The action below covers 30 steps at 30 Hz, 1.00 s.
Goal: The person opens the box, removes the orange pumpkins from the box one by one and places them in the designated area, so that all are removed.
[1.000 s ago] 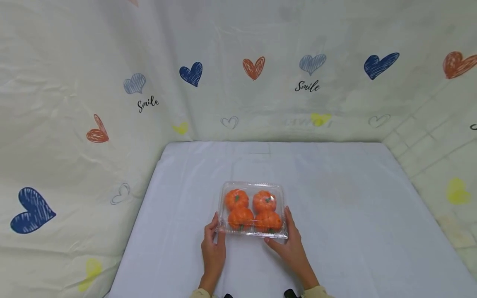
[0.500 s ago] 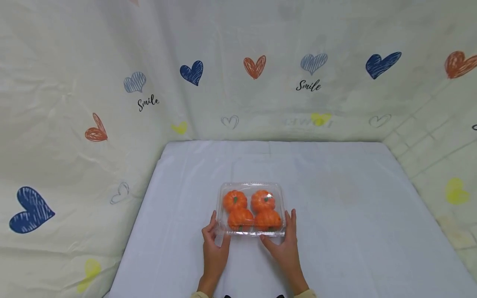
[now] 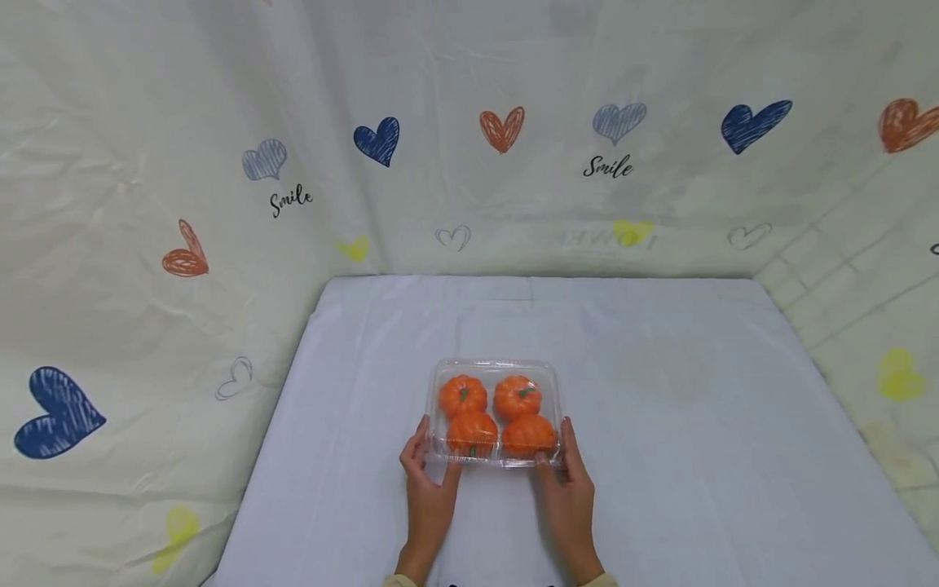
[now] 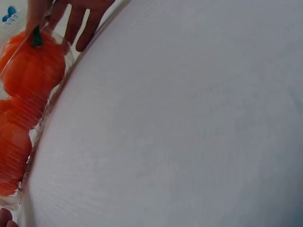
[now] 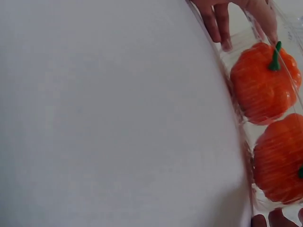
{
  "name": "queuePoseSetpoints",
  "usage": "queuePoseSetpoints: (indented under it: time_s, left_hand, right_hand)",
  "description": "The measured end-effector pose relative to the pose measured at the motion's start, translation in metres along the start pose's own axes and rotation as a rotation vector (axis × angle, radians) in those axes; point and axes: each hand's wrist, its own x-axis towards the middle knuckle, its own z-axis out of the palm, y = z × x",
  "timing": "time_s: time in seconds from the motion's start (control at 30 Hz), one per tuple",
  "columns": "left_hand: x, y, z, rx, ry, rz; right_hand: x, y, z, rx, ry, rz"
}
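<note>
Between left hand (image 3: 429,499) and right hand (image 3: 569,500), clear box (image 3: 492,366); long axis crosswise

Pale heart-printed walls (image 3: 440,57), some creased, white-covered table (image 3: 704,456)

The pumpkins (image 3: 453,401) are orange, their visible stems (image 5: 275,58) green, the heart-printed backdrop (image 3: 550,187) probably cream.

Four orange pumpkins (image 3: 463,395), one clear box (image 3: 493,367), one white table (image 3: 697,440)
</note>
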Motion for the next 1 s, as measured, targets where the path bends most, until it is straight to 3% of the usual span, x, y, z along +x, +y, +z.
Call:
queuePoseSetpoints:
  time_s: [0.27,0.53,0.67,0.8,0.9,1.0]
  left_hand:
    - [0.001,0.000,-0.003,-0.029,0.002,-0.047]
    - [0.009,0.004,-0.011,-0.059,-0.076,-0.107]
    - [0.017,-0.001,-0.019,0.036,-0.154,-0.115]
    - [0.029,-0.006,-0.028,0.087,-0.278,-0.105]
    - [0.038,-0.007,-0.034,0.097,-0.370,-0.102]
    - [0.043,-0.006,-0.037,0.100,-0.422,-0.112]
  right_hand:
    - [0.009,-0.009,-0.021,-0.036,-0.075,0.027]
    - [0.028,-0.026,-0.040,-0.077,-0.102,-0.093]
    - [0.059,-0.051,-0.043,-0.044,-0.109,-0.166]
    - [0.099,-0.077,-0.041,-0.004,-0.165,-0.216]
    - [0.131,-0.088,-0.037,0.013,-0.236,-0.217]
    - [0.162,-0.088,-0.033,0.055,-0.325,-0.167]
